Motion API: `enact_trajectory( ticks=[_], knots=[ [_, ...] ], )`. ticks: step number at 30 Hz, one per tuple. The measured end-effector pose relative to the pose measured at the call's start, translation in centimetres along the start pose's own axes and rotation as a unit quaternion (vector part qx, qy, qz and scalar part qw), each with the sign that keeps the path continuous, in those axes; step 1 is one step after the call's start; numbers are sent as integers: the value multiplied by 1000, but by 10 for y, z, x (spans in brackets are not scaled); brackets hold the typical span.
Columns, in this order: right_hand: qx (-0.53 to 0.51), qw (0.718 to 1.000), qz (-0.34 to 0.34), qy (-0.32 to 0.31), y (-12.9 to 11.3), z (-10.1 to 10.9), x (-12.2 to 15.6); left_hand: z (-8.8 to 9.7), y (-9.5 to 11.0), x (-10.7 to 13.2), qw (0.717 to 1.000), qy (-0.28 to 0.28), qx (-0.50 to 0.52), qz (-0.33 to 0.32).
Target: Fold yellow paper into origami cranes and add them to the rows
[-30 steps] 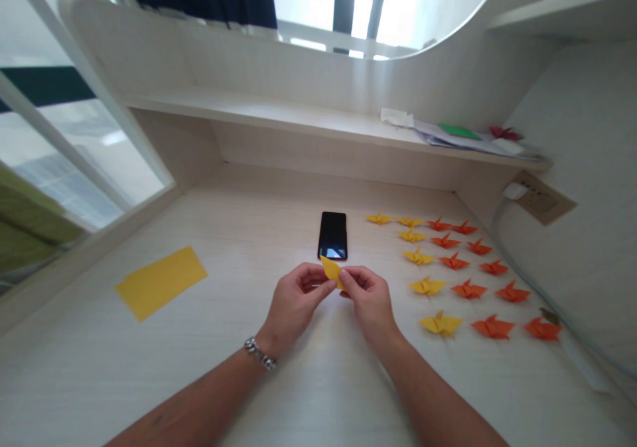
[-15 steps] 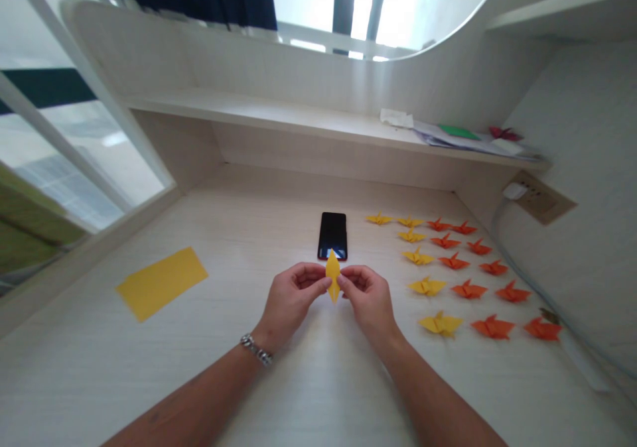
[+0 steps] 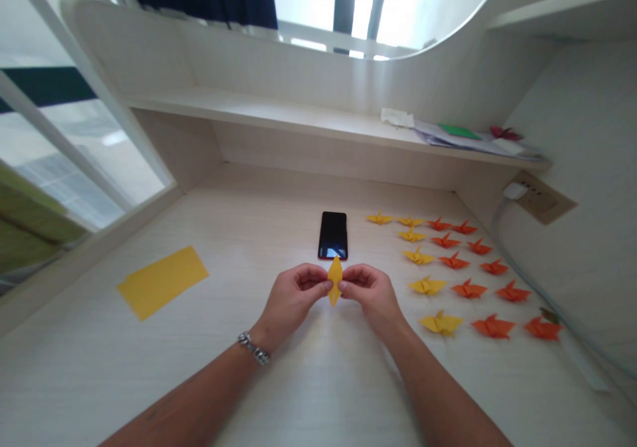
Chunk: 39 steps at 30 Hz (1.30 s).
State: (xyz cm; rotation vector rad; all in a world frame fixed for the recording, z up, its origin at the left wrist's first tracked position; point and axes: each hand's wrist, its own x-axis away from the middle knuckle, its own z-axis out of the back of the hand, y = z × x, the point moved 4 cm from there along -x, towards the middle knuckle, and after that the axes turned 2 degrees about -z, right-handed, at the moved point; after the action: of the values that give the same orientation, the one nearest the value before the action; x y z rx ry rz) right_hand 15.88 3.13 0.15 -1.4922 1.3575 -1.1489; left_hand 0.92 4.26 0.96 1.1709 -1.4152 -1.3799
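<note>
Both of my hands pinch a small folded yellow paper piece [image 3: 335, 280] just above the pale wooden desk [image 3: 249, 381]. My left hand [image 3: 293, 298], with a metal bracelet at the wrist, grips its left edge. My right hand [image 3: 372, 296] grips its right edge. The piece stands upright as a narrow diamond between my fingertips. A black phone [image 3: 333, 235] lies flat just beyond it.
Rows of folded yellow cranes [image 3: 426, 286] and orange cranes [image 3: 468, 290] lie at the right. A flat yellow sheet [image 3: 162, 281] lies at the left. Papers [image 3: 462, 138] rest on the shelf, and a wall socket with a cable [image 3: 527, 198] is at the right.
The yellow piece turned from a tilted, wider shape to an upright narrow diamond between my fingertips. My hands stayed nearly in place.
</note>
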Motion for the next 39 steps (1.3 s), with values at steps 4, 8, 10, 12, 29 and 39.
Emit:
enact_trajectory(
  ticks=[4, 8, 10, 12, 29, 39],
  knots=[
    [12, 1000, -21, -17, 1, 1, -1, -1, 2, 0, 1000, -11, -6, -4],
    [31, 999, -32, -24, 0, 2, 1, -4, 5, 1, 999, -40, -1, 8],
    [37, 998, -40, -24, -1, 2, 2, -5, 5, 1, 998, -55, 0, 16],
    [38, 998, -50, -23, -1, 1, 3, -4, 5, 1, 998, -58, 3, 26],
    [-8, 996, -68, -55, -4, 2, 5, -1, 10, 0, 999, -47, -24, 3],
    [67, 997, 13, -36, 0, 4, 2, -3, 6, 1, 998, -51, 13, 47]
  ],
)
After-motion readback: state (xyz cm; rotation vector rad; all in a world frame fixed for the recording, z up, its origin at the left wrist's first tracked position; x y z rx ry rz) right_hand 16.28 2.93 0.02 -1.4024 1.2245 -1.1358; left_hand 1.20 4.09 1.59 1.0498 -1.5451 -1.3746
